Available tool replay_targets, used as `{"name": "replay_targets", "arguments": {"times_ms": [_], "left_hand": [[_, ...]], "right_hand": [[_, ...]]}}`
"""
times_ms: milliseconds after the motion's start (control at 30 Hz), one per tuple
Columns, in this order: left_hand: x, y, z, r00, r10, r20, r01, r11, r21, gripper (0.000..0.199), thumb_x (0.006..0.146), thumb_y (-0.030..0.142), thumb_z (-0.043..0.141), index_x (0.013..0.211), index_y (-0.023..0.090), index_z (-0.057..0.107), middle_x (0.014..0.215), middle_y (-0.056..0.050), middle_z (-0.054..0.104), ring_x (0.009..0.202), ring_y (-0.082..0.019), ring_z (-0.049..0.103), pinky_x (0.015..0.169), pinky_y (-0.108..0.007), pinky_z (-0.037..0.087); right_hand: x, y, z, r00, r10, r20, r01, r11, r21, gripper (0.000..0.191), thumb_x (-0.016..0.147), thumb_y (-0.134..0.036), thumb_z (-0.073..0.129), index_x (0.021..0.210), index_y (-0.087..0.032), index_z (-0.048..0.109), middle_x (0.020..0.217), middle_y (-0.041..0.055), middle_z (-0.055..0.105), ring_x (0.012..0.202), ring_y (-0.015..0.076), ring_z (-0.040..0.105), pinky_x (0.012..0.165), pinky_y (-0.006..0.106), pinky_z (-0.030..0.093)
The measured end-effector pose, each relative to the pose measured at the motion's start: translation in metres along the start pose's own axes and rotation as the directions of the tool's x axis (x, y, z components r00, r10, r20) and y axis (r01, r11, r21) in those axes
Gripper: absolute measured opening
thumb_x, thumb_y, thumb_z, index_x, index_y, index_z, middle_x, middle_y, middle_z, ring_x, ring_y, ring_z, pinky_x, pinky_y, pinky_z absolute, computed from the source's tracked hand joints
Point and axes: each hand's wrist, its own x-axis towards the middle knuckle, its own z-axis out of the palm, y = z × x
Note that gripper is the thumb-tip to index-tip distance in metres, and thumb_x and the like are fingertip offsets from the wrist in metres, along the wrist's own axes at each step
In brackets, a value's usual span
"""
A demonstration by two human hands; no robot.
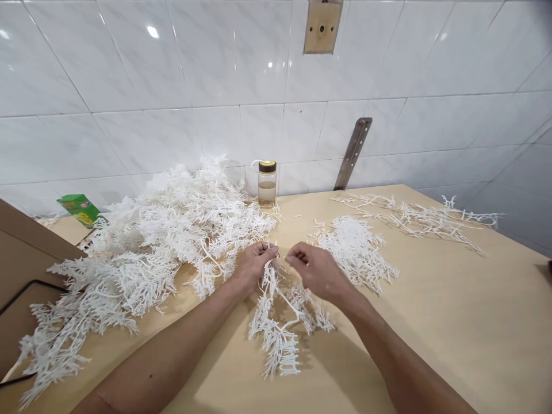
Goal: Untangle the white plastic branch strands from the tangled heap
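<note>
Between thumb and fingers, my left hand (pixel 254 261) pinches the top of a white artificial plant branch (pixel 282 336). Its feathery sprigs hang down and spread over the table toward me. Just to the right, my right hand (pixel 314 270) is closed with thumb and fingertips together, near the branch's upper end. Whatever lies in that pinch is too small or hidden to make out. Left of my hands rises a large heap of white branches (pixel 172 230). On the right, close to my right hand, lies a smaller pile of short white sprigs (pixel 357 250).
Bare white stems (pixel 418 218) lie at the back right of the wooden table (pixel 452 305). A lidded bottle (pixel 267 187) of liquid stands by the tiled wall. Far left are a green packet (pixel 80 210) and a brown box (pixel 30 276). A metal bracket (pixel 354 152) leans at the back.
</note>
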Motion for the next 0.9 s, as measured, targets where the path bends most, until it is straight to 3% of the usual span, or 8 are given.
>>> {"name": "replay_targets", "arguments": {"times_ms": [67, 200, 267, 400, 467, 733, 900], "left_hand": [[-0.001, 0.002, 0.0, 0.999, -0.022, 0.031, 0.024, 0.998, -0.05, 0.037, 0.062, 0.042, 0.084, 0.08, 0.015, 0.066, 0.069, -0.001, 0.065, 0.055, -0.012, 0.057, 0.055, -0.025, 0.045], [-0.004, 0.005, 0.003, 0.999, -0.009, 0.048, 0.012, 0.998, -0.065, 0.037, 0.06, 0.04, 0.086, 0.078, 0.014, 0.066, 0.072, -0.003, 0.068, 0.056, -0.009, 0.056, 0.053, -0.022, 0.043], [-0.005, 0.006, 0.004, 0.999, -0.011, 0.051, 0.015, 0.997, -0.071, 0.037, 0.06, 0.039, 0.087, 0.079, 0.014, 0.067, 0.074, -0.004, 0.07, 0.056, -0.01, 0.058, 0.054, -0.023, 0.045], [-0.006, 0.006, 0.005, 0.998, -0.037, 0.043, 0.041, 0.993, -0.108, 0.038, 0.06, 0.038, 0.087, 0.081, 0.014, 0.066, 0.069, -0.003, 0.068, 0.057, -0.012, 0.06, 0.057, -0.026, 0.049], [-0.006, 0.005, 0.005, 0.999, -0.037, 0.033, 0.041, 0.992, -0.118, 0.038, 0.06, 0.037, 0.087, 0.081, 0.014, 0.065, 0.065, -0.001, 0.066, 0.054, -0.012, 0.059, 0.056, -0.026, 0.048], [-0.011, 0.01, 0.011, 1.0, -0.03, 0.001, 0.03, 0.996, -0.085, 0.04, 0.055, 0.037, 0.089, 0.08, 0.014, 0.066, 0.068, -0.001, 0.067, 0.058, -0.012, 0.059, 0.059, -0.026, 0.048], [-0.012, 0.006, 0.012, 0.999, 0.036, -0.03, -0.035, 0.999, 0.023, 0.034, 0.061, 0.04, 0.083, 0.075, 0.015, 0.065, 0.066, 0.0, 0.064, 0.058, -0.012, 0.056, 0.059, -0.025, 0.044]], "right_hand": [[0.006, 0.012, -0.01, 0.986, 0.076, -0.146, -0.084, 0.995, -0.045, 0.018, 0.087, -0.035, 0.052, 0.081, -0.02, 0.061, 0.07, 0.0028, 0.065, 0.054, 0.0151, 0.055, 0.05, 0.027, 0.043], [0.013, 0.033, -0.02, 0.929, 0.027, -0.368, -0.147, 0.941, -0.304, 0.012, 0.082, -0.024, 0.053, 0.089, -0.018, 0.062, 0.088, 0.0075, 0.069, 0.069, 0.0192, 0.062, 0.068, 0.034, 0.047], [0.012, 0.033, -0.016, 0.94, 0.032, -0.339, -0.139, 0.945, -0.296, 0.018, 0.084, -0.028, 0.053, 0.096, -0.017, 0.063, 0.098, 0.0099, 0.069, 0.073, 0.0197, 0.063, 0.072, 0.035, 0.047], [0.008, 0.022, 0.002, 0.986, 0.104, -0.127, -0.112, 0.992, -0.059, 0.03, 0.085, -0.046, 0.057, 0.094, -0.019, 0.065, 0.093, 0.0071, 0.071, 0.074, 0.0192, 0.065, 0.065, 0.031, 0.049], [0.007, 0.018, 0.011, 0.989, 0.119, -0.085, -0.118, 0.993, 0.015, 0.033, 0.082, -0.049, 0.06, 0.093, -0.019, 0.065, 0.092, 0.0068, 0.072, 0.075, 0.0191, 0.066, 0.065, 0.03, 0.049], [0.01, 0.019, 0.023, 0.979, 0.157, -0.131, -0.154, 0.988, 0.032, 0.026, 0.081, -0.043, 0.059, 0.073, -0.019, 0.064, 0.069, 0.0017, 0.068, 0.062, 0.0166, 0.059, 0.057, 0.028, 0.041], [0.009, 0.018, 0.024, 0.978, 0.062, -0.199, -0.078, 0.994, -0.071, 0.022, 0.083, -0.038, 0.057, 0.071, -0.02, 0.06, 0.068, 0.001, 0.066, 0.06, 0.0154, 0.056, 0.056, 0.026, 0.039]]}}
